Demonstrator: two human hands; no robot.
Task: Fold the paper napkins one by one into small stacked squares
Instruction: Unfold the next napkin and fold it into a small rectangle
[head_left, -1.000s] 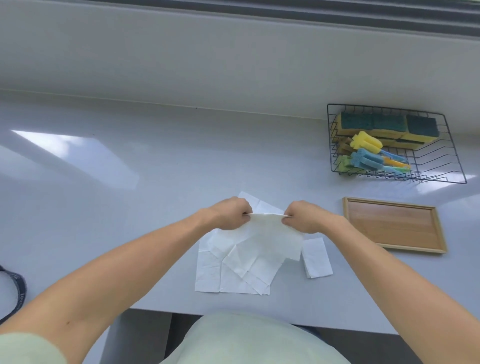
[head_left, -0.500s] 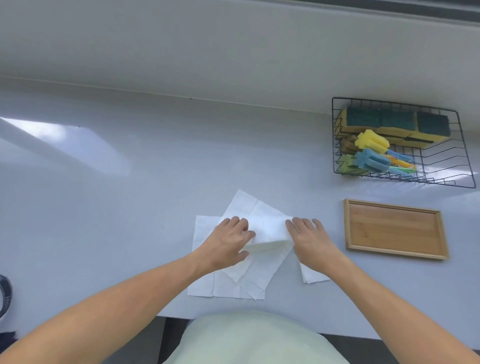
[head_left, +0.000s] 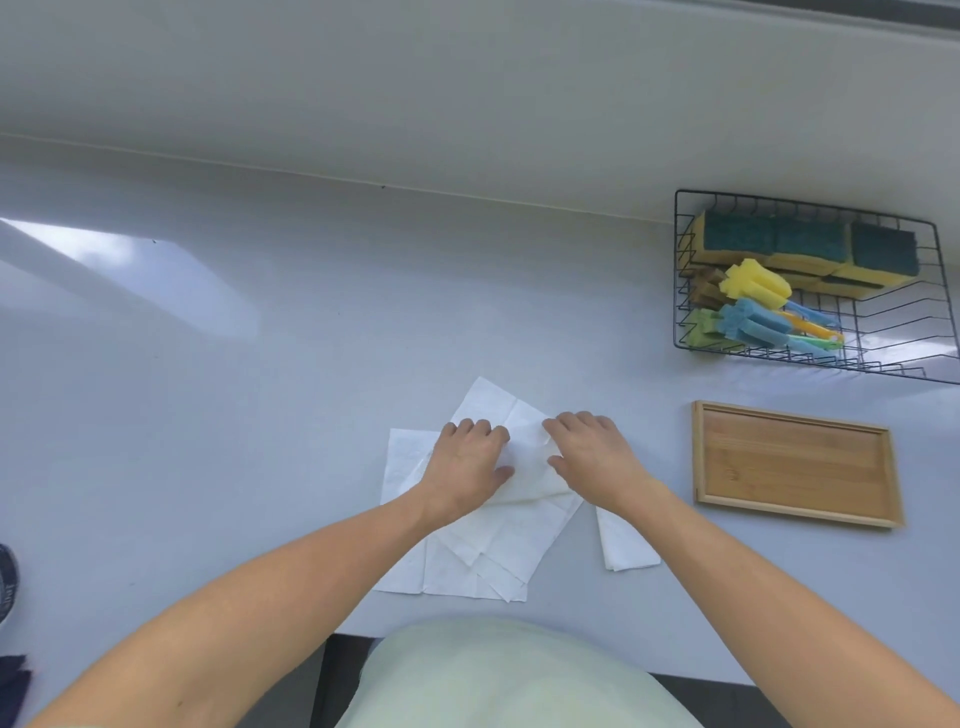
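Observation:
A loose pile of white paper napkins (head_left: 467, 561) lies on the counter near its front edge. On top of it rests a napkin folded over once (head_left: 527, 462), its crease toward me. My left hand (head_left: 467, 465) presses flat on the folded napkin's left part, fingers spread. My right hand (head_left: 592, 457) presses flat on its right part. Neither hand grips anything. To the right of the pile lies a small folded napkin (head_left: 626, 545), partly under my right forearm.
A shallow wooden tray (head_left: 795, 462) sits to the right of the napkins. Behind it a black wire basket (head_left: 810, 358) holds sponges and foam brushes. The pale counter (head_left: 260, 415) meets a wall at the back. A dark object shows at the left edge.
A second ago both hands held the napkin up by its top edge. They laid it down folded on the pile, and now both palms press it flat, closer together than before.

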